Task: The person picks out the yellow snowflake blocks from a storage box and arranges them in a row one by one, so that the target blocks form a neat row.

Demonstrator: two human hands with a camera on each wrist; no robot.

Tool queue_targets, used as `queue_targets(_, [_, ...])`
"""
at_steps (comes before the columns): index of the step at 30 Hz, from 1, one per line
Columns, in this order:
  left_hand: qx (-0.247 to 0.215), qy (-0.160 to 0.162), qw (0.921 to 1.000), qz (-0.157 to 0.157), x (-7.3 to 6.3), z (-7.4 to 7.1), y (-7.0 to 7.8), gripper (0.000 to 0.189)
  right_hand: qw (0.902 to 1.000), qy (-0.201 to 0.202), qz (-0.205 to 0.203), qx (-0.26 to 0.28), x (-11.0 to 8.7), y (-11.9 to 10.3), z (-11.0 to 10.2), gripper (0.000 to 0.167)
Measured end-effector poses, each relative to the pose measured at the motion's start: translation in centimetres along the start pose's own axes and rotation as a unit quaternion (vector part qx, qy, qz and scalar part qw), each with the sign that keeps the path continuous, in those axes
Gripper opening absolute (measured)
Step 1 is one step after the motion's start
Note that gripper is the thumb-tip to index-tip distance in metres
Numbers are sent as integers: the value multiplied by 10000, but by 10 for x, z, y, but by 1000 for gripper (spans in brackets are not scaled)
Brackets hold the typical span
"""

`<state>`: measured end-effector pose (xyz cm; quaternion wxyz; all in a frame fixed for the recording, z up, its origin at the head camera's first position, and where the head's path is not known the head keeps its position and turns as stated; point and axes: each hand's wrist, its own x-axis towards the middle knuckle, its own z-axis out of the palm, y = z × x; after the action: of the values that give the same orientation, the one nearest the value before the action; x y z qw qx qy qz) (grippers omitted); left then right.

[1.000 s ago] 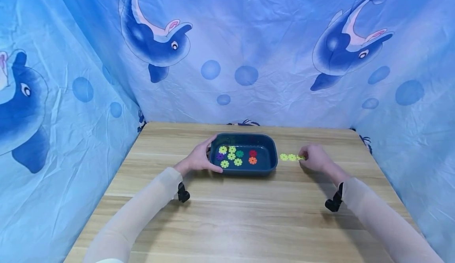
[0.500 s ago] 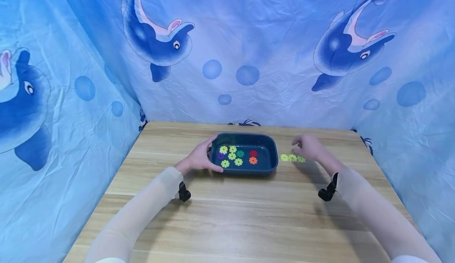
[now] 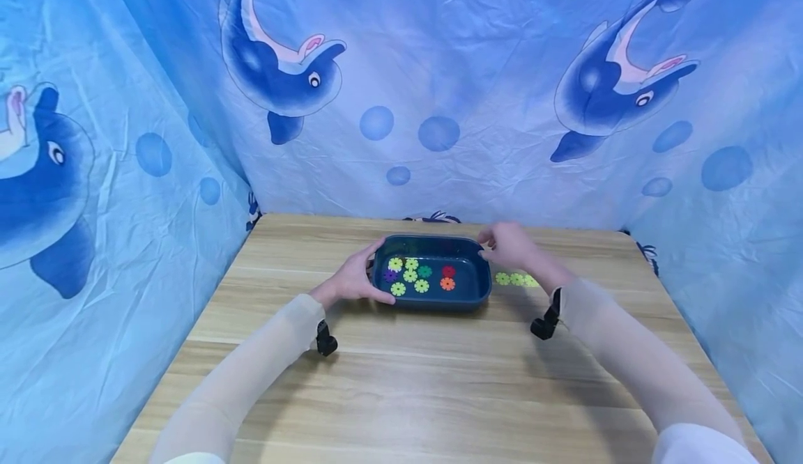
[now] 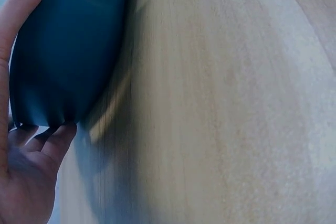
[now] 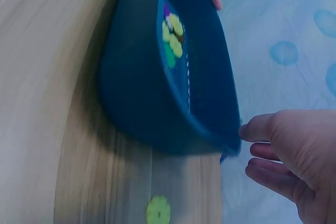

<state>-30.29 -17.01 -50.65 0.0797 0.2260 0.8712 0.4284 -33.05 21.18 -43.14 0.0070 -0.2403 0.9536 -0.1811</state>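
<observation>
A dark blue rectangular basin (image 3: 439,305) stands on the table, holding several yellow flower-shaped discs (image 3: 410,276). Beside them lie a green disc (image 3: 424,271), a red disc (image 3: 448,270), an orange disc (image 3: 447,284) and a purple disc (image 3: 390,276). My left hand (image 3: 353,281) grips the basin's left end, thumb along the front and fingers around the far side. At the far right corner is my right hand (image 3: 511,246), fingers loosely bent with nothing between them; in the right wrist view its index fingertip is at the rim. Under that hand runs a row of yellow flower discs (image 3: 516,279).
The wooden table (image 3: 408,380) extends toward me in front of the basin. A blue cloth backdrop (image 3: 489,178) with printed dolphins hangs behind the table and along both sides. Each wrist carries a black camera mount (image 3: 325,338).
My right hand has let go of the right end of the yellow disc row, lifted, and moved left to the basin's far right corner. The left hand stays on the basin.
</observation>
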Motion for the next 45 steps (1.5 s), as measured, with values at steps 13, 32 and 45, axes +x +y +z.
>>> queue_targets(13, [-33, 34, 10000, -45, -4, -3, -2, 148, 9960, -333, -813, -151, 37, -50, 29, 25])
queue_targets(32, [-40, 24, 10000, -33, -4, -4, -2, 142, 9910, -913, -974, 87, 45, -91, 75, 23])
queue_targets(45, [-20, -29, 10000, -12, 0, 0, -1, 141, 9892, -994, -1054, -240, 48, -96, 93, 28])
